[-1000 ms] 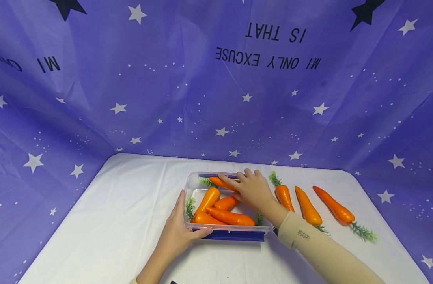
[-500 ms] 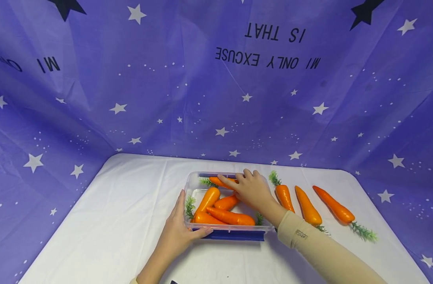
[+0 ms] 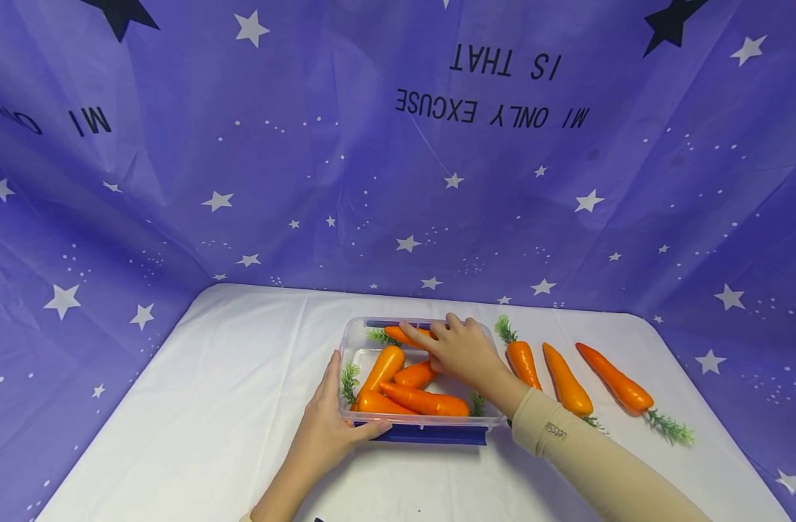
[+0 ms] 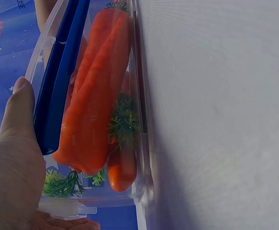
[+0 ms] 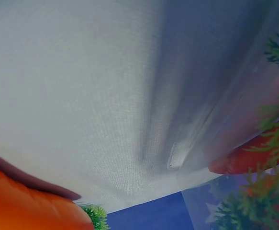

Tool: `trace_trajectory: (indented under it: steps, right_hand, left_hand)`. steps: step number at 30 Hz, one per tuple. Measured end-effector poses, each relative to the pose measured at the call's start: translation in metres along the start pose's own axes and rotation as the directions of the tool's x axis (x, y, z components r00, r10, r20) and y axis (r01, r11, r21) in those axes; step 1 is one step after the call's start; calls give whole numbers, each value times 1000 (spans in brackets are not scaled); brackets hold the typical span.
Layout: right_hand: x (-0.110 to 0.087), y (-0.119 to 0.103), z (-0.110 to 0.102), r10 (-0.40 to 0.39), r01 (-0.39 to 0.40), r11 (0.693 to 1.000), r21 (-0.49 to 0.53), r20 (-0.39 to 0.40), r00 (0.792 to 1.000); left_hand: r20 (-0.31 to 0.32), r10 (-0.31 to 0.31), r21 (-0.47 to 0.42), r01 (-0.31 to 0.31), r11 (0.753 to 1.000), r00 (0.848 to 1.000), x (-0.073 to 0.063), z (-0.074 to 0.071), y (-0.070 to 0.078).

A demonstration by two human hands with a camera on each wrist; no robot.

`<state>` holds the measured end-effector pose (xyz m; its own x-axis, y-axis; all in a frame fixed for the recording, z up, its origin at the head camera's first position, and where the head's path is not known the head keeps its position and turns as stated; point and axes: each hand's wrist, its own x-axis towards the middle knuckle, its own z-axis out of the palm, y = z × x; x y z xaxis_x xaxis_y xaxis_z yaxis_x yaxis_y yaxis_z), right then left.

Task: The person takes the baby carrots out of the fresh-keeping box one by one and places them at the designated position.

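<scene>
Orange carrots with green tops lie in a clear plastic container (image 3: 346, 341) with dark blue side latches. My left hand (image 3: 328, 428) grips its front left corner, thumb on the front and fingers along the left side. In the left wrist view, the thumb (image 4: 17, 108) is beside the blue latch (image 4: 58, 96). Over the container's back right, my right hand (image 3: 466, 353) reaches in, its index finger stretched across the back carrot (image 3: 398, 334). That carrot's other end is hidden under the hand. In front lie more carrots (image 3: 430, 401), piled across each other.
To the container's right, three carrots lie on the white cloth: one close by (image 3: 522, 362), a middle one (image 3: 568, 384) and a far one (image 3: 616, 380). A purple star-printed curtain (image 3: 346, 181) rises behind the table. A small dark object shows at the bottom edge.
My right hand has shifted slightly left and down, its index finger sliding a little along the back carrot. The left hand, container and other carrots stay in place.
</scene>
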<state>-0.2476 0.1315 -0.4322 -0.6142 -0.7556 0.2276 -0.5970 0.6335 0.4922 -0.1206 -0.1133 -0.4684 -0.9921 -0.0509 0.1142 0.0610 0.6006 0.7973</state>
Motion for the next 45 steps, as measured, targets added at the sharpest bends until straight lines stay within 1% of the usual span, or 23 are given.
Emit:
trace_trajectory:
  steps: [5,11,20,23,31,34,41,45]
  right_hand:
    - [-2,0,1,12,-11,999,35,-27,1000]
    - [-3,-1,3,29,-27,997,66,-32,999]
    - [-4,-2,4,77,-76,997,29,-52,996]
    - [-5,-2,4,93,-91,995,34,-69,993]
    - [-5,0,6,94,-94,996,3,-116,989]
    - [-4,1,5,96,-95,995,13,-125,987]
    - [-2,7,-5,112,-108,993,40,-135,984]
    - [0,13,-19,141,-131,989,63,-190,972]
  left_hand:
    - [1,-1,-6,1,1000,1000,-1,0,0]
    - [1,-1,-13,1,1000,1000,-1,1,-1]
    - [4,-4,-19,4,1000,1000,-2,2,-2]
    - [5,-2,-22,3,1000,1000,-2,2,-3]
    - [2,2,-18,-2,1000,1000,-2,2,-2]
    - [0,3,-12,-3,1000,1000,-1,2,-2]
    - [-11,13,7,-13,1000,1000,0,2,-2]
    - [-10,6,7,-6,1000,1000,0,1,-1]
